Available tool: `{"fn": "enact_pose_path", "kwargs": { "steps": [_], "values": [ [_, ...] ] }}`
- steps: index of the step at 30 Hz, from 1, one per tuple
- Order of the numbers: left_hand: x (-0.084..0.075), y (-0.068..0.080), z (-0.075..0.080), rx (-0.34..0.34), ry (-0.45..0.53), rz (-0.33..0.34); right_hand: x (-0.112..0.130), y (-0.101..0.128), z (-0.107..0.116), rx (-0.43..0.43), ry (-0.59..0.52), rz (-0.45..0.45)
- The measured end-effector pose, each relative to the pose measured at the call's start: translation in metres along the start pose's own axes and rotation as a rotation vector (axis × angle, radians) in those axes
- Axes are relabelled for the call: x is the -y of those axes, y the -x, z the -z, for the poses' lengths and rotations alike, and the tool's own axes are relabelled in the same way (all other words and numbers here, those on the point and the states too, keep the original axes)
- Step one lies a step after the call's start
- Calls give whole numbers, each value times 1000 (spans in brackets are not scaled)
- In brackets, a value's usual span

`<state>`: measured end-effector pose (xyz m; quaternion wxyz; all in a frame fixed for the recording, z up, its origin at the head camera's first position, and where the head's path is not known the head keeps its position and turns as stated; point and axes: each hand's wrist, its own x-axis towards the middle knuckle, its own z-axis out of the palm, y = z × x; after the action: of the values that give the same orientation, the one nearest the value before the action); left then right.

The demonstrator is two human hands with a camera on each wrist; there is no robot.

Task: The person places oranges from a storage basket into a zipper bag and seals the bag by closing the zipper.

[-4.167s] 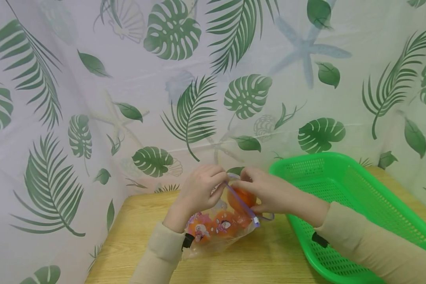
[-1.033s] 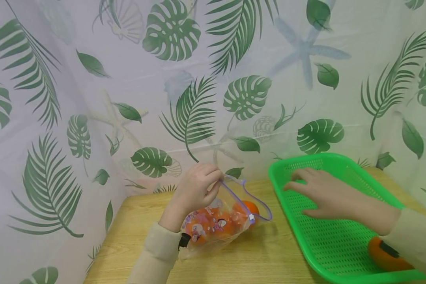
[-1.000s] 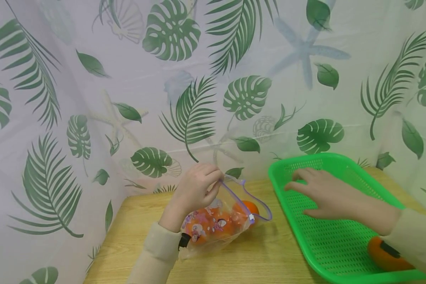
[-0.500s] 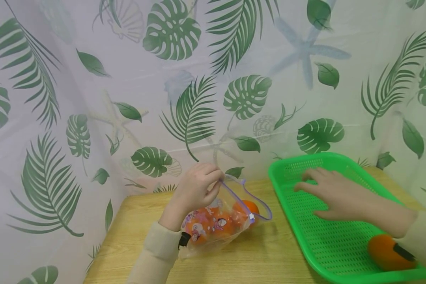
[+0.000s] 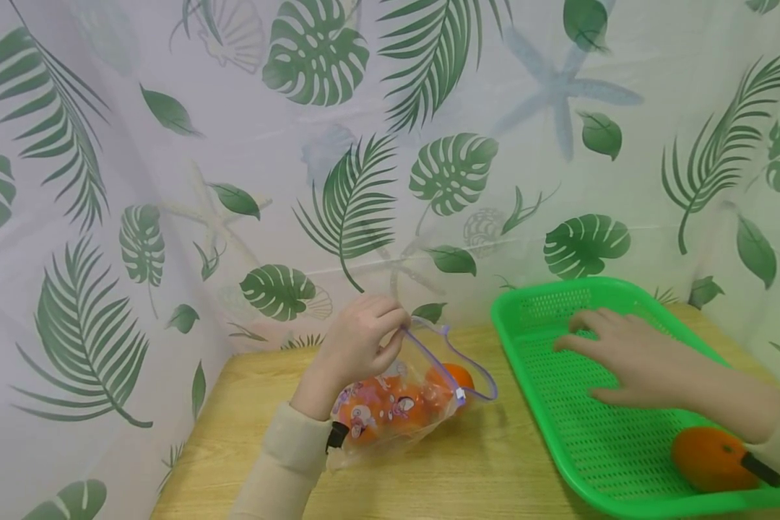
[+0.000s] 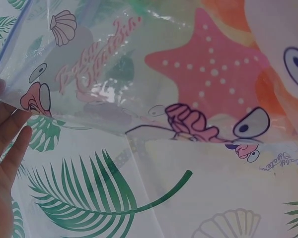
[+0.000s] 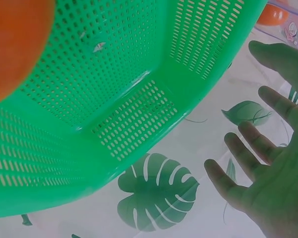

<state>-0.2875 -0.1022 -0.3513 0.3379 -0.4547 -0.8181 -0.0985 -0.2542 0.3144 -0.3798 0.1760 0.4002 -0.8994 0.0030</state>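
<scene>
A clear zip bag (image 5: 396,412) printed with pink cartoon figures lies on the wooden table (image 5: 455,477), with several oranges (image 5: 456,376) inside. My left hand (image 5: 362,345) pinches the bag's purple-edged mouth (image 5: 429,345) and holds it up and open. The left wrist view shows the bag's printed film (image 6: 188,99) close up, with my fingers (image 6: 7,144) at its edge. My right hand (image 5: 630,357) hovers flat with spread fingers over the green perforated basket (image 5: 598,448), holding nothing. One orange (image 5: 705,456) lies in the basket's near end, also in the right wrist view (image 7: 12,44).
A leaf-printed curtain (image 5: 364,144) hangs close behind the table and on both sides. The basket (image 7: 139,99) fills the right part of the table. Bare wood shows in front of the bag.
My right hand left the bag's mouth and moved over the basket, where an orange now lies. In the last second it drifted slightly right. The left hand keeps its hold.
</scene>
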Motion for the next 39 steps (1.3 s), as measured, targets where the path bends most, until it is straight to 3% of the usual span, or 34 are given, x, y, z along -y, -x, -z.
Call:
{"fn": "enact_pose_path", "kwargs": {
  "steps": [19, 30, 39],
  "values": [
    [-1, -1, 1, -3, 4, -3, -9, 28, 3, -51, 26, 6],
    [-2, 0, 0, -10, -7, -5, -7, 46, 9, -2, 52, -19],
    [-2, -1, 0, -12, -11, -9, -11, 60, 0, -30, 31, -16]
  ]
}}
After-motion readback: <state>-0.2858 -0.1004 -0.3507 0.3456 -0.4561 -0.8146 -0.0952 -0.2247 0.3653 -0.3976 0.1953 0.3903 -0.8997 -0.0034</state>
